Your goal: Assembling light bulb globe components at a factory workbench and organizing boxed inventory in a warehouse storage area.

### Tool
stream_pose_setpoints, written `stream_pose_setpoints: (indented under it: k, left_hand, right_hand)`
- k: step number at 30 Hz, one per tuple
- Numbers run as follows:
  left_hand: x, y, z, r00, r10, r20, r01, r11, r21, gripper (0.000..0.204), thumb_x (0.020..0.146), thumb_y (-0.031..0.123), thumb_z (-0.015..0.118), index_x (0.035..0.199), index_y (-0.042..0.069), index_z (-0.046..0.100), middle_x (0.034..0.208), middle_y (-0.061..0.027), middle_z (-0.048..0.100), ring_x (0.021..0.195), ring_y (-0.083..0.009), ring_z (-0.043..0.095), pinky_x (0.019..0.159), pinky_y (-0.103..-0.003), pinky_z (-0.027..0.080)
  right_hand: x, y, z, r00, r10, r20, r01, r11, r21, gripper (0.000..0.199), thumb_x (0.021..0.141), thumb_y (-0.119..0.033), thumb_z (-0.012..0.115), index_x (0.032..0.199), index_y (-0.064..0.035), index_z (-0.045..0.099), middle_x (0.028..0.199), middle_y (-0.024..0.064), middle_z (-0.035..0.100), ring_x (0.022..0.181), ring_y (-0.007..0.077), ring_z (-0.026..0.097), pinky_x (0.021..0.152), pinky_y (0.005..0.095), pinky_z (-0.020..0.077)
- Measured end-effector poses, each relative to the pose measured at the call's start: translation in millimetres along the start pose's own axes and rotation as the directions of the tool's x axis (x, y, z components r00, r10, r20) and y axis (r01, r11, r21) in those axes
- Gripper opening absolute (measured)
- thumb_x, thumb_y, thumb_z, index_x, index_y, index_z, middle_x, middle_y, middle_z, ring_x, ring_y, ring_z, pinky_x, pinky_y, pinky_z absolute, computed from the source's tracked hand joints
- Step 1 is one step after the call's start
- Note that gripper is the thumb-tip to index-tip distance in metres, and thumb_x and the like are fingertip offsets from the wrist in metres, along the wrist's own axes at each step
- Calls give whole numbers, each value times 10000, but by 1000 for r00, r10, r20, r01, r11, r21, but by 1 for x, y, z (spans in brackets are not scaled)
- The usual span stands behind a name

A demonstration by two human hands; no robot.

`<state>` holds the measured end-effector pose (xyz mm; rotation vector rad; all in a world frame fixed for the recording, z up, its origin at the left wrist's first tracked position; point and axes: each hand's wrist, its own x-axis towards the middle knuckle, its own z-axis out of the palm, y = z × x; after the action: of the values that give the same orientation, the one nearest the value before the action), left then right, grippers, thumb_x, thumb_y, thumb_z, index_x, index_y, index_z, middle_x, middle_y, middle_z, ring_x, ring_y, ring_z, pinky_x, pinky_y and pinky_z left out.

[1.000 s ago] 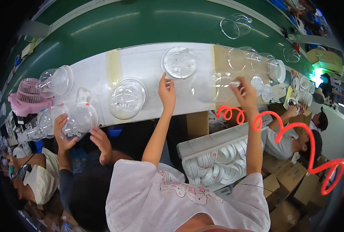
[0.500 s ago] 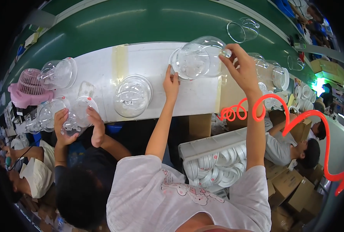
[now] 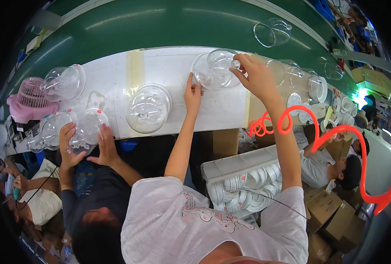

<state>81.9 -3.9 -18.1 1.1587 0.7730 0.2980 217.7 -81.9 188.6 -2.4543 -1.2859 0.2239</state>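
Observation:
Between thumb and fingers, my right hand (image 3: 258,77) pinches the round knob of a clear dome cover (image 3: 225,71). The dome lies over a white-rimmed round base (image 3: 198,74) on the white bench top; whether it sits fully down on the rim cannot be made out. At the near left edge of that base, my left hand (image 3: 193,94) grips the rim, its index finger stretched along it. Left of my left hand, another clear dome on a white round base (image 3: 149,108) rests on the bench by itself.
A co-worker's hands (image 3: 68,143) hold a clear dome unit at the left. More domes (image 3: 299,75) stand at the right, and one clear dome (image 3: 271,34) lies on the green belt (image 3: 160,26). A red coiled hose (image 3: 310,112) hangs beside my right arm, above a crate (image 3: 230,167) of white rings.
My right hand has moved left with the dome cover, which now lies more over the base. My left hand has stayed at the rim. The co-worker's right hand has come closer to their dome.

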Motion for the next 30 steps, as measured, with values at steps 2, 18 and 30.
stream_pose_setpoints:
  k: [2,18,30]
  left_hand:
    - [0,-2,-3,1000,6,-2,-6,1000,8,459,880,131,491,1318,97,356,766,-44,534,637,-90,533,577,-218,485]
    - [-3,1,-1,1000,-16,-4,16,1000,-25,464,878,178,503,1315,98,368,719,-40,524,613,-89,519,593,-229,467]
    - [-3,0,1,1000,-7,15,8,999,-34,462,877,154,495,1313,79,364,721,-43,526,602,-93,522,569,-229,469]
  right_hand:
    - [0,-4,3,1000,19,-6,-19,1000,-19,199,795,-203,588,895,-62,490,779,69,561,642,241,571,527,337,446]
    - [-6,-11,28,960,187,-208,-176,982,69,228,754,-186,658,868,-37,530,659,66,556,514,170,548,480,270,434]
    - [-2,-11,21,970,205,-133,-216,973,-75,255,735,-197,667,847,-62,481,636,73,544,521,197,542,468,308,406]
